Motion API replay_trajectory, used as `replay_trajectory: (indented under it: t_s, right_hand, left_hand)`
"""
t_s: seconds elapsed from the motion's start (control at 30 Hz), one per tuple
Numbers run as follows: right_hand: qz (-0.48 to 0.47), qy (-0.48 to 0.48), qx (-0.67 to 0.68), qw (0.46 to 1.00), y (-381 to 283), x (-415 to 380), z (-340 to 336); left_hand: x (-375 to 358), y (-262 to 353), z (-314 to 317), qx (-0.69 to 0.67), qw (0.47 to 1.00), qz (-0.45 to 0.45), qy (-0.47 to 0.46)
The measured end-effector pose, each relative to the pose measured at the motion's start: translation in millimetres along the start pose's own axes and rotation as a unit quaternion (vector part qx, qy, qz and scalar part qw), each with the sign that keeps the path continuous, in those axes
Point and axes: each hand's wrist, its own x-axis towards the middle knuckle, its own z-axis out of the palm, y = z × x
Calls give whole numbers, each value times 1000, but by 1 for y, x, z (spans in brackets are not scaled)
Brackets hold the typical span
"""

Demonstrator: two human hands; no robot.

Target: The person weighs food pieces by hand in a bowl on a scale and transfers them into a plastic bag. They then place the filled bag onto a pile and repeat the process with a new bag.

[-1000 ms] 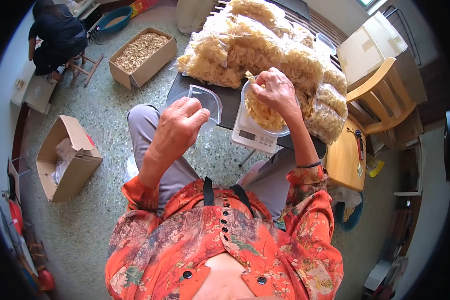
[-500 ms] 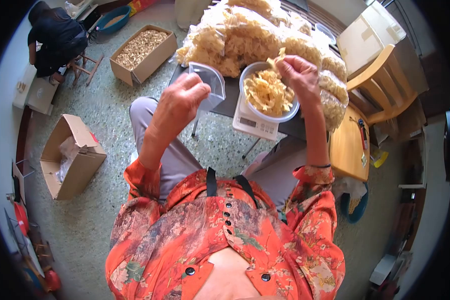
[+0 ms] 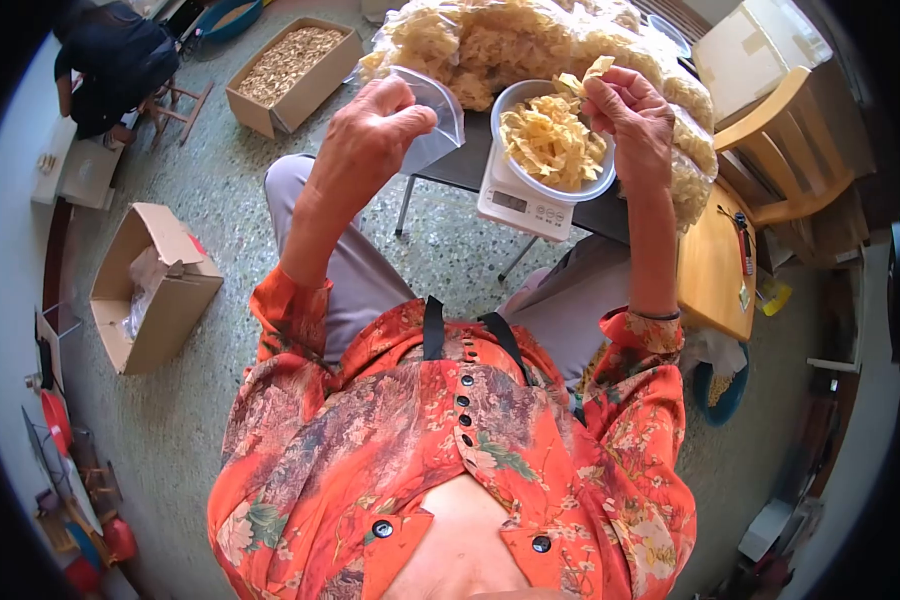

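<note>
My left hand is closed on the edge of a clear plastic bag, which hangs open to its right. Pinched between the fingertips of my right hand is a pale yellow dried flake, just above the rim of a round plastic bowl. That bowl holds a heap of similar flakes and rests on a white digital scale. The digits on its display are too small to read.
Large bags of flakes stand behind the bowl. A wooden chair is at the right. On the left are a filled carton, an open carton and a seated person.
The whole view has shifted, with the table and bowl now higher in it. My right hand still pinches a flake by the bowl's rim, and my left hand keeps hold of the bag.
</note>
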Motion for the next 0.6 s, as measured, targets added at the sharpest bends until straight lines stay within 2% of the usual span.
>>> replay_trajectory:
  t_s: [0.2,0.27,0.47,0.6]
  right_hand:
    - [-6,-69,-52,996,-27,-27,57]
    - [-54,-75,-84,992,-17,-28,75]
    - [-117,-97,-233,960,1,-30,91]
    - [-69,-129,-207,967,-4,-32,89]
  left_hand:
    - [-3,-1,7,-25,999,16,-13]
    - [-1,4,7,-32,999,20,-13]
    - [1,9,1,-39,999,25,-10]
    - [-2,9,0,-58,998,22,10]
